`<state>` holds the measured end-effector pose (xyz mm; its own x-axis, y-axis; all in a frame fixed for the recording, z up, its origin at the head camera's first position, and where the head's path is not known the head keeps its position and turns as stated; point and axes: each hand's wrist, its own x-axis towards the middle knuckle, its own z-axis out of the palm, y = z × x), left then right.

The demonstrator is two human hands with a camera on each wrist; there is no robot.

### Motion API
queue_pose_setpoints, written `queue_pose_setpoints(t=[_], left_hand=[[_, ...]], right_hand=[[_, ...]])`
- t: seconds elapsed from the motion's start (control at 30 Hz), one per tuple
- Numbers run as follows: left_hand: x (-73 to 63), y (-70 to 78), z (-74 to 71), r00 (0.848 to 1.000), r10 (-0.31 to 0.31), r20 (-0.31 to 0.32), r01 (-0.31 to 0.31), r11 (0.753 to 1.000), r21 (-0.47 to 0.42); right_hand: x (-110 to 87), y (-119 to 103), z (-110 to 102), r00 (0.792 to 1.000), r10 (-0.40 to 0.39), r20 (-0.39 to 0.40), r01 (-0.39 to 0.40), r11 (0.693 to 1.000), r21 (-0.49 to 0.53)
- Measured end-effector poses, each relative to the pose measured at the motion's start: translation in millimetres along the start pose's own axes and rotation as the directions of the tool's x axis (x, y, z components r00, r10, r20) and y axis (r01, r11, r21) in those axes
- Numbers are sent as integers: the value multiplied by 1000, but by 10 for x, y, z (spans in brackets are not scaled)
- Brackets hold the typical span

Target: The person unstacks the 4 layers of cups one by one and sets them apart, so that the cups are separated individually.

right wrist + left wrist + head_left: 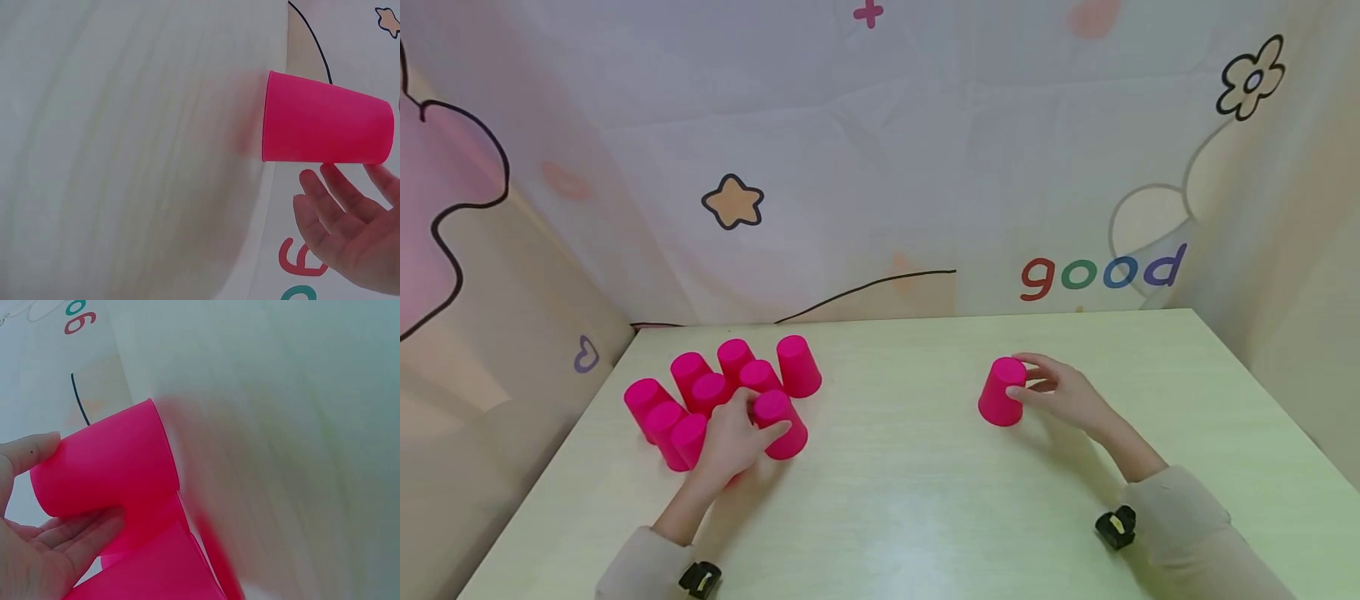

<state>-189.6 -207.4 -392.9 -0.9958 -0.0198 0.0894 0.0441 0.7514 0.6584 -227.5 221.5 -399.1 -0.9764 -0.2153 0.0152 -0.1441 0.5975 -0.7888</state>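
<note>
Upside-down bright pink cups stand on the table. At the right of the cluster, my left hand (pixel 730 437) grips one pink cup (pixel 783 429). The left wrist view shows the thumb on one side of this cup (pixel 112 462) and the fingers on the other. Well to the right stands a single pink cup (pixel 1000 396). My right hand (pixel 1063 396) is at its right side, thumb and forefinger at the wall. In the right wrist view the fingers are loosely spread, some tips touching the cup (pixel 325 122) and others apart from it.
Several more pink cups (pixel 643 404) stand close together around and behind the left hand. One pink cup (pixel 799 367) is at the cluster's back right. The pale table (pixel 902 500) ends at a printed cloth backdrop (pixel 880 192) behind and at the sides.
</note>
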Motion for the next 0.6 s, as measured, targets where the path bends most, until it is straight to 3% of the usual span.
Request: queue_pose_setpoints(t=[0.3,0.6], left_hand=[[17,-2,2,1000,-7,2,7,1000,-3],[11,-25,9,1000,-5,-4,5,1000,-2]], right_hand=[[90,-148,107,998,-28,-54,27,999,-26],[281,-392,359,997,-71,-31,71,997,-7]])
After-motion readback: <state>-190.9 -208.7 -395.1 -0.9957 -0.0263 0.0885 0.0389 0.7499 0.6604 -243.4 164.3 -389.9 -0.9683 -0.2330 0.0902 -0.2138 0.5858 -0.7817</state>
